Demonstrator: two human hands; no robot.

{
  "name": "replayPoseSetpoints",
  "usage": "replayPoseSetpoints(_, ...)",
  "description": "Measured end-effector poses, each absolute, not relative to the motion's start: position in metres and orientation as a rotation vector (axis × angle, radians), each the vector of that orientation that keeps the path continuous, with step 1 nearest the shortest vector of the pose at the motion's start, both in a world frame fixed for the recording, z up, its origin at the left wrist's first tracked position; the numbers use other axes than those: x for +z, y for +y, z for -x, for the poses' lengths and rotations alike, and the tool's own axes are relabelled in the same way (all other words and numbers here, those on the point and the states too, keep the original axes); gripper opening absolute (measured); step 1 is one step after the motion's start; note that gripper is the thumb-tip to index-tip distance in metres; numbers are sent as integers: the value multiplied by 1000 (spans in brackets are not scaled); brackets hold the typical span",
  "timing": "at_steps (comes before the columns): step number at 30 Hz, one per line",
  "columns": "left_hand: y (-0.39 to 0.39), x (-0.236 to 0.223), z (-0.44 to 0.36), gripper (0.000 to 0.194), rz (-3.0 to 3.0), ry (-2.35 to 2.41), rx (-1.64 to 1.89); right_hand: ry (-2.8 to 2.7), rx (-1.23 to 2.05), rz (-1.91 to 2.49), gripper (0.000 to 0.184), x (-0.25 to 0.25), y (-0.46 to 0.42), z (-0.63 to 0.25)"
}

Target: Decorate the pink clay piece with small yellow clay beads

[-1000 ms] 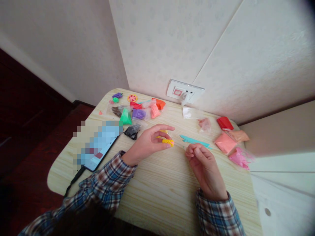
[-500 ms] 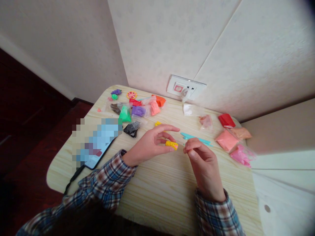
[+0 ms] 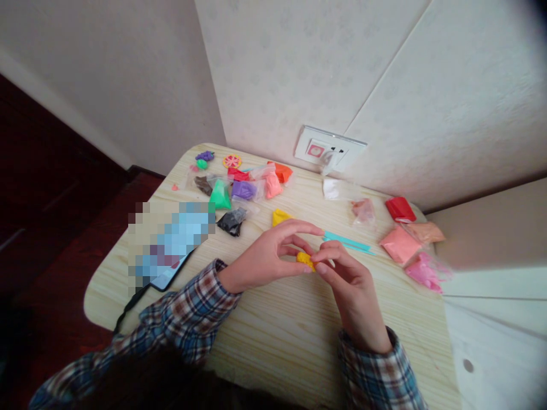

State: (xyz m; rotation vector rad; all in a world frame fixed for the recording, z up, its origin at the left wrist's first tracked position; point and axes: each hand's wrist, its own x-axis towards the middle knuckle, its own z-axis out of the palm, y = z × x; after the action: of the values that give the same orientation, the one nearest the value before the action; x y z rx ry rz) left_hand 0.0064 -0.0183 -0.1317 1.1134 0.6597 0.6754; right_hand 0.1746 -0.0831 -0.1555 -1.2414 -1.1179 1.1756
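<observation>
Above the table, a small bumpy yellow clay piece (image 3: 304,260) sits between the thumb and fingers of my left hand (image 3: 267,253). My right hand (image 3: 348,273) is closed in a pinch, its thumb and forefinger against the right end of that piece. Those fingertips cover the end, so any tiny bit pressed there is hidden. Just behind my left hand lies a packet of yellow clay (image 3: 281,217), partly covered by the fingers. Turquoise modelling tools (image 3: 348,242) rest on the table beyond my right hand.
Bags of clay surround the back: green (image 3: 220,195), purple (image 3: 243,190), black (image 3: 232,222), white (image 3: 331,188), red (image 3: 400,209), pink (image 3: 423,272). Clay grapes (image 3: 204,155) and a round slice (image 3: 232,162) stand at the far left corner. A phone (image 3: 171,273) lies left.
My right hand has moved left and now touches the yellow clay piece, which was apart from it before. The pink spot on the piece's end is now covered. The view has shifted slightly.
</observation>
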Motion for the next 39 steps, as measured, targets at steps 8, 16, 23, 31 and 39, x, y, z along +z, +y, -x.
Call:
replayPoseSetpoints(8, -17, -129, -6, 46, -1011, 648, 674, -1159, 1143, 1209, 11, -157, -88, -176)
replayPoseSetpoints(16, -16, -127, -3, 49, -824, 618, 628, -1426, 798, 1207, 30, -151, -94, -177)
replayPoseSetpoints(23, -16, -129, -3, 48, -843, 599, 665, -1405, 631, 1159, 34, -151, -94, -176)
replayPoseSetpoints(31, -17, -131, -4, 49, -857, 609, 678, -1618, 580, 1190, 41, -147, -93, -177)
replayPoseSetpoints(39, -16, -130, -4, 49, -867, 621, 656, -1540, 619, 1228, 31, -154, -93, -177)
